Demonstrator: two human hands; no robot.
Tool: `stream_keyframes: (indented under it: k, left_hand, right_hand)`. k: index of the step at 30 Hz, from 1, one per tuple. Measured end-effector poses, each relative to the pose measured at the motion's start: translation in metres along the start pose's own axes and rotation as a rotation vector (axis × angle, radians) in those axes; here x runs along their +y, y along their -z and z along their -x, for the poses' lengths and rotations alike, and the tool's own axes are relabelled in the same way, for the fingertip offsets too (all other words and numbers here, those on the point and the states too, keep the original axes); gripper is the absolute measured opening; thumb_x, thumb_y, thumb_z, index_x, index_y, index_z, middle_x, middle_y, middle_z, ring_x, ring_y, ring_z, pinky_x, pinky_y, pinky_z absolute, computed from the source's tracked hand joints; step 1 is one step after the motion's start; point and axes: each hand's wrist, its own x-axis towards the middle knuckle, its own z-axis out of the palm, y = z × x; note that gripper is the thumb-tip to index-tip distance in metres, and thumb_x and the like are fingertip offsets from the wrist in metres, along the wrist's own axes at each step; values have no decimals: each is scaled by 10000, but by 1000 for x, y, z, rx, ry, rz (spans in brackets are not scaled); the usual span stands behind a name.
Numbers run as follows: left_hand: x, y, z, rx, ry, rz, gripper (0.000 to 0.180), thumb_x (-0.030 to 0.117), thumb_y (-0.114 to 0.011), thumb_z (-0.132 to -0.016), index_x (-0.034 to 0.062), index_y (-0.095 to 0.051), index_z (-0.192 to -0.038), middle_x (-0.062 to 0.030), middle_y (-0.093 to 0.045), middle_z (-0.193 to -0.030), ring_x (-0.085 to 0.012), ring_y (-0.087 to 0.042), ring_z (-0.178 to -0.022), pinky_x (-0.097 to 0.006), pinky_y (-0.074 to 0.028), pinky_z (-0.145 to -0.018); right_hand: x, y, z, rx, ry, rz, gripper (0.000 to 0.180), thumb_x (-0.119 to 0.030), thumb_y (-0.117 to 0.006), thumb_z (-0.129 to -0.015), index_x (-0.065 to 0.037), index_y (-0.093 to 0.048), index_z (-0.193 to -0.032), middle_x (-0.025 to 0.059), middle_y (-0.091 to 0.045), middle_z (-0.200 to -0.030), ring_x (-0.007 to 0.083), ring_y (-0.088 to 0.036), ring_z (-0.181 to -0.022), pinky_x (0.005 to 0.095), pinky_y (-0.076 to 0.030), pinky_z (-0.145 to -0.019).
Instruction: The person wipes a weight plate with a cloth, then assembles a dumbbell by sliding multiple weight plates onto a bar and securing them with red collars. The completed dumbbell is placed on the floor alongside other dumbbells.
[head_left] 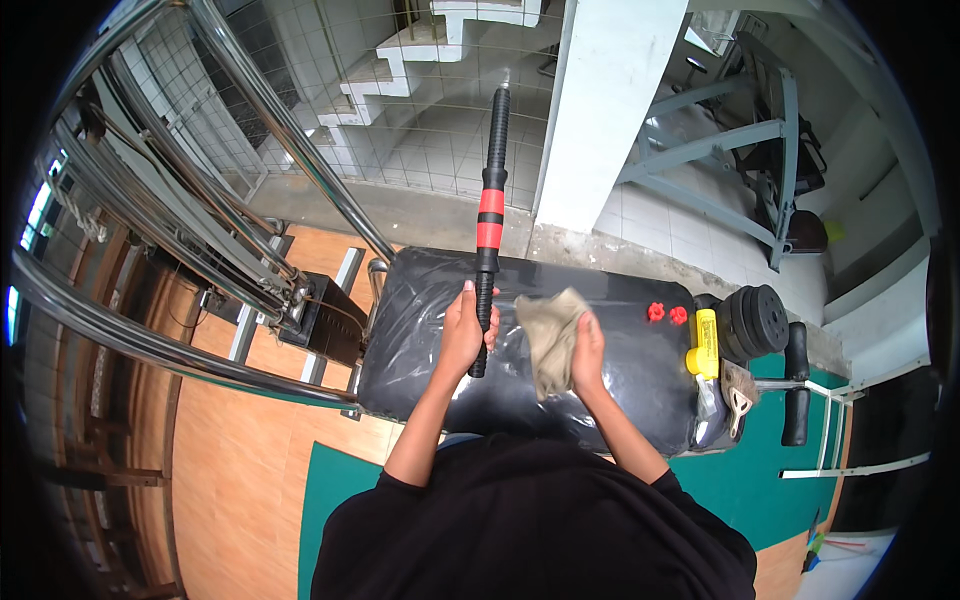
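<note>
Two raised hands: left hand [466, 330] on bar [490, 215], right hand [588, 350] on cloth [553, 335].

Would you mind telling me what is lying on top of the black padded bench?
On the black padded bench lie two red collars and a yellow bottle. The cloth and hands hide part of its middle.

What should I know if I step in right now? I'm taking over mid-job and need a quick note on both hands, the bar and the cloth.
Left hand: closed around the lower end of the black bar with red bands, held upright over the black padded bench.
Right hand: gripping the tan cloth, just right of the bar; I cannot tell whether it touches.
Nearby on the bench's right end: two red collars, a yellow tool; black weight plates beyond.
Done: bar and cloth both in hand.
Left: likely wiping the bar; how much is already wiped cannot be told.
</note>
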Motion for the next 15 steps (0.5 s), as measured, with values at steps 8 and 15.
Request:
stream_keyframes:
  k: [8, 15]
  left_hand:
    - [-29, -48, 2, 142, -648, -639, 229, 179, -498, -947, 4, -612, -855, -107, -479, -808, -246, -484, -761, -327, -368, -687]
    - [-9, -51, 5, 215, -877, -1183, 211, 205, -679, -810, 44, -572, -894, -93, -496, -863, -236, -467, -819, -367, -313, -741]
  right_hand:
    - [-42, -57, -25, -9, -169, -388, 829, -681, -220, -903, 0, -342, -1358, 82, -514, -1207, 188, -527, -1066, 316, -435, -920]
    - [-30, -33, -25, 19, -237, -400, 565, -191, -620, -892, -101, -355, -1383, 51, -557, -1160, 133, -569, -1009, 289, -499, -831]
